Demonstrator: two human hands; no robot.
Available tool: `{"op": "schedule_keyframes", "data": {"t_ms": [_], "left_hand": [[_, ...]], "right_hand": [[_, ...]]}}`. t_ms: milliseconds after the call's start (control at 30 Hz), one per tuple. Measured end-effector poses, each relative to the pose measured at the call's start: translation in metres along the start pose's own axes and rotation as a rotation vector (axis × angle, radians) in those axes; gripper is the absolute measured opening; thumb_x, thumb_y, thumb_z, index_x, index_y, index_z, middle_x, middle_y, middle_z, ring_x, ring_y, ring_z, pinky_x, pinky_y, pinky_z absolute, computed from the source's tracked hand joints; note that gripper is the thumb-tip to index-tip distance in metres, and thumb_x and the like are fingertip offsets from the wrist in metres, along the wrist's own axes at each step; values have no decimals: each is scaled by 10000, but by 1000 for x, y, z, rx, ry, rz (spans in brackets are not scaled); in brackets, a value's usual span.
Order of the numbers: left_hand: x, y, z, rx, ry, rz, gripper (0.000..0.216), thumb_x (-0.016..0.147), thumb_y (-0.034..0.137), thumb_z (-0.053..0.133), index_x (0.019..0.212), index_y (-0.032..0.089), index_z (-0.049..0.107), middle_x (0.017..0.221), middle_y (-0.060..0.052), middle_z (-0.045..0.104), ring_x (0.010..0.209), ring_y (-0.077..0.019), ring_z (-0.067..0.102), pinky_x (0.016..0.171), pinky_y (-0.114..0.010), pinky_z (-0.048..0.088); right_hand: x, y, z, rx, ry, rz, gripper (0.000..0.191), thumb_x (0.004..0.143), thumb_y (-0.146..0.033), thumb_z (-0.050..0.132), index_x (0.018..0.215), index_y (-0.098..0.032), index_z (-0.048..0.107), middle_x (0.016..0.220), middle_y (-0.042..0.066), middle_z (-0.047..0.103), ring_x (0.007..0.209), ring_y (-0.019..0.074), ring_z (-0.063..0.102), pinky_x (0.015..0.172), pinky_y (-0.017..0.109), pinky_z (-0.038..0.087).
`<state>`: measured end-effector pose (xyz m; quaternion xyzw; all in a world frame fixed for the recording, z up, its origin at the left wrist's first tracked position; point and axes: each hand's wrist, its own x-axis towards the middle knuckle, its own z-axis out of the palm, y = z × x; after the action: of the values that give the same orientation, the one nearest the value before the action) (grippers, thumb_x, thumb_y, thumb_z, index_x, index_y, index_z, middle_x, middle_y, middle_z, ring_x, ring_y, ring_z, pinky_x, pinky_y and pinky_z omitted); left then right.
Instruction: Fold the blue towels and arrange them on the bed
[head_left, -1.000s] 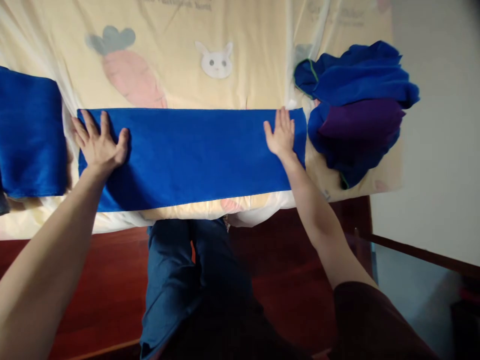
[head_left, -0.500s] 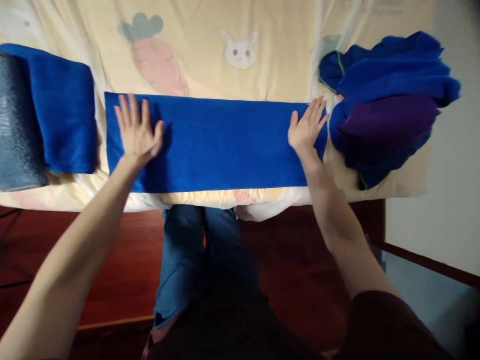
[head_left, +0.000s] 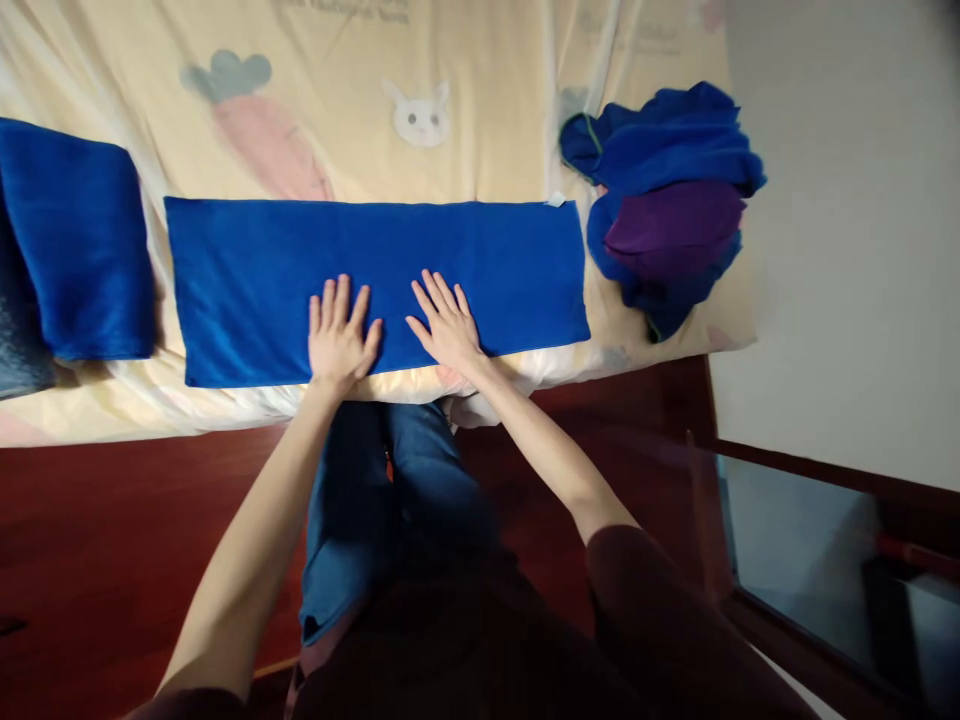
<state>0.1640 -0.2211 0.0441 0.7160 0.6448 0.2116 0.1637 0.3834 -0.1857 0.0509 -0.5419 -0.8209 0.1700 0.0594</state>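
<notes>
A blue towel (head_left: 262,270) lies flat as a long strip near the bed's front edge, with a small white tag (head_left: 555,200) at its far right corner. My left hand (head_left: 341,335) rests on its near part, palm down and fingers spread. To the right of it, my right hand (head_left: 448,322) also lies flat on the cloth, fingers apart. Neither hand grips anything.
On the left sits a folded blue towel (head_left: 86,240) beside a grey one (head_left: 21,345). A crumpled heap of blue cloth (head_left: 667,130) with a purple piece (head_left: 675,225) lies at right. The yellow bedsheet (head_left: 480,100) ends at a dark red floor (head_left: 112,530).
Both hands have moved inward from the towel's two ends toward its middle and nearer the front edge. The camera view has shifted to the right.
</notes>
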Motion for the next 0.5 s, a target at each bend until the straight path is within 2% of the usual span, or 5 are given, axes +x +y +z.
{"op": "schedule_keyframes", "data": {"t_ms": [100,200,333,400,500], "left_hand": [[-26,-43,-30,71,80,-133,697,1065,526,451,1643,136,436,1773,-149,223,1662,-371,144,1345,-622,78],[-60,-86,-56,129,173,-225,736,1071,571,429,1646,113,417,1776,-153,210,1646,-426,156,1327,-681,86],[-88,-116,-68,95,209,-257,719,1099,535,401,1681,117,340,1798,-106,154,1651,-429,115,1344,-667,80],[-91,-121,-66,96,221,-258,703,1101,500,420,1683,115,335,1797,-101,157,1648,-434,121,1344,-669,83],[-90,-123,-62,125,230,-267,696,1090,447,452,1671,80,341,1791,-138,166,1647,-427,126,1335,-672,86]], "right_hand": [[-18,49,-15,-49,16,89,700,1129,-503,258,1732,-151,213,1806,99,127,1688,263,81,1368,559,53],[-48,116,-26,-119,83,252,719,1127,-541,197,1738,-164,185,1802,115,145,1686,272,103,1356,590,83],[-84,191,-34,-193,167,435,728,1124,-532,147,1742,-146,146,1792,160,167,1681,287,126,1338,612,153],[-93,209,-34,-211,178,463,725,1124,-514,140,1742,-134,122,1790,167,171,1681,283,123,1336,610,167],[-96,214,-30,-212,186,476,723,1123,-495,148,1739,-118,114,1792,169,158,1682,278,111,1337,608,160]]}}
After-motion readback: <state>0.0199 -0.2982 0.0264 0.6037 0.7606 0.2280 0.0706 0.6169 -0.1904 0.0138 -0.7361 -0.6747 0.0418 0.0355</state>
